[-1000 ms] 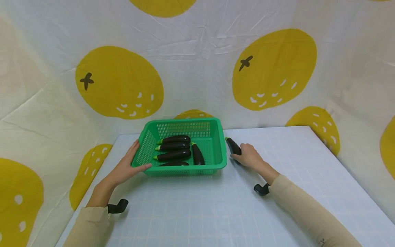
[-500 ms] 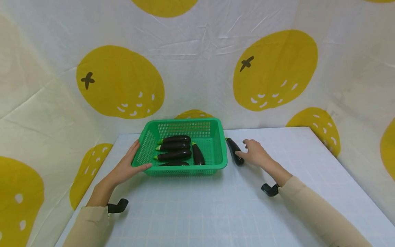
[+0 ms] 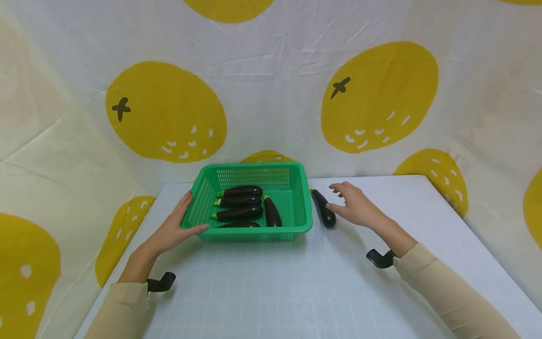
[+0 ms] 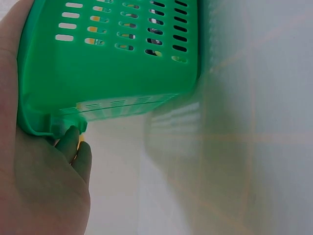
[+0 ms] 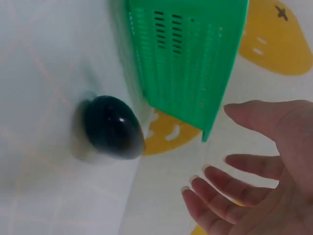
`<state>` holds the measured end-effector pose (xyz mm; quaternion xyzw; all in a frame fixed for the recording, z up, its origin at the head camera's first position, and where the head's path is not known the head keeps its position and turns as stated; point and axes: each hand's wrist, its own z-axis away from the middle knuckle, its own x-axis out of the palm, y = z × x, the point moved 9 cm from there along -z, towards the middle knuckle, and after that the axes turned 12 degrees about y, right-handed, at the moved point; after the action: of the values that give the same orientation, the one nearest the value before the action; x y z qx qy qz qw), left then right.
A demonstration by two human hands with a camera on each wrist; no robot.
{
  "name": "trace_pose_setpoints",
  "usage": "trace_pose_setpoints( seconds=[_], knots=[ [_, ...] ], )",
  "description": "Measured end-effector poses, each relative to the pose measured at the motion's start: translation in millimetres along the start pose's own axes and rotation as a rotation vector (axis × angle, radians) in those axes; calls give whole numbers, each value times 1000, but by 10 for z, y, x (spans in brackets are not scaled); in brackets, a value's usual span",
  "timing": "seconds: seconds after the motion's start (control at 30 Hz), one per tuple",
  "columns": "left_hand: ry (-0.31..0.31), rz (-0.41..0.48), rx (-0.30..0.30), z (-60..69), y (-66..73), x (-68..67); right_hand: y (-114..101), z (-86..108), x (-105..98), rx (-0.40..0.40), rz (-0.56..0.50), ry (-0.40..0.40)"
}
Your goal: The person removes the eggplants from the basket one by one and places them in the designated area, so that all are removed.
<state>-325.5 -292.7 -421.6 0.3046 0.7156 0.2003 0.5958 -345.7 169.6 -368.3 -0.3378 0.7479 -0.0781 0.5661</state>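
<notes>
Seemingly partway: five visible eggplants (image 3: 245, 201) lie inside the basket (image 3: 299, 197), one loose eggplant (image 3: 324, 214) remains at its three o'clock, left hand (image 3: 174, 230) gripping the rim (image 3: 250, 230), right hand (image 3: 357, 207) empty.

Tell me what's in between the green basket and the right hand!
One eggplant, lying on the table. The head view shows it between the green basket and the right hand.
</notes>
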Motion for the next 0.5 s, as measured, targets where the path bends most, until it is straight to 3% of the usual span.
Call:
trace_pose_setpoints(
  seconds=[0.5],
  knots=[
    [3,7,-11,-4,-3,-11,-620,-124,108,-244,-90,-10]
  ],
)
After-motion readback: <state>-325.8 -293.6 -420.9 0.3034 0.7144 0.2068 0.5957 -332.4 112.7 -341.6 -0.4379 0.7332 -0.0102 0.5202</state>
